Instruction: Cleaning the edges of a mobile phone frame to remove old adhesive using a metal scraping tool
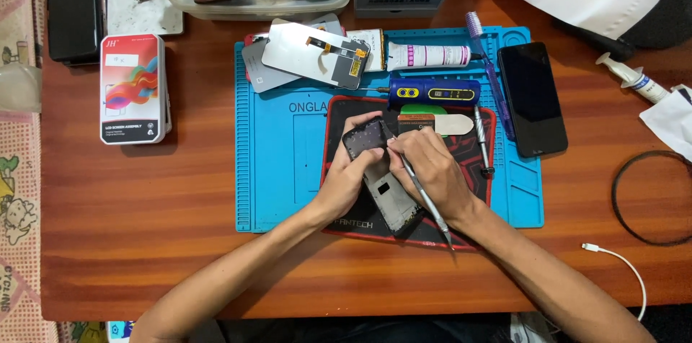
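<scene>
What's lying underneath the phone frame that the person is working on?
A black mouse pad with red edging lies under the phone frame, itself on a blue repair mat. Both hands and the frame hide the pad's middle.

Blue silicone work mat (281,163) on reddish-brown striped wooden table (144,206); on the mat, black red-edged rectangular pad (476,163), blue electric screwdriver (434,92).

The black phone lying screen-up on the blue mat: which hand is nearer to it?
Right. The right hand, gripping a metal tool, sits just left of the black phone; the left hand holds the phone frame farther left.
</scene>
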